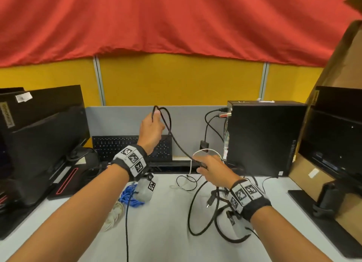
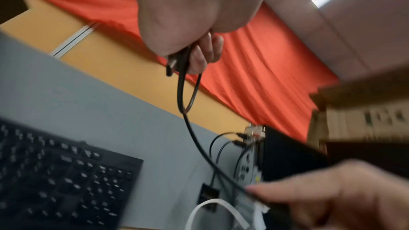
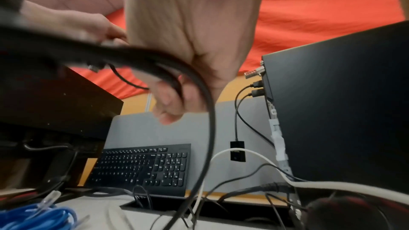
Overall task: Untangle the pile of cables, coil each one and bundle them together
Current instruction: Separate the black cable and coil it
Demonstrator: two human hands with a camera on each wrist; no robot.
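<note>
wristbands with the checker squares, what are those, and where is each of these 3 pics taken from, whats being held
No machine here: a person works with two bare hands. The patterned wristbands carry small cameras. The wide picture comes from a camera worn on the head; the two close, blurry ones look along each hand from its wrist.

The left hand is raised and grips a small loop of a black cable. The right hand holds the same cable lower down.

On the table lie a blue cable bundle, a white cable beside it, and more loose black cables. Behind stand a keyboard and a computer tower.
</note>
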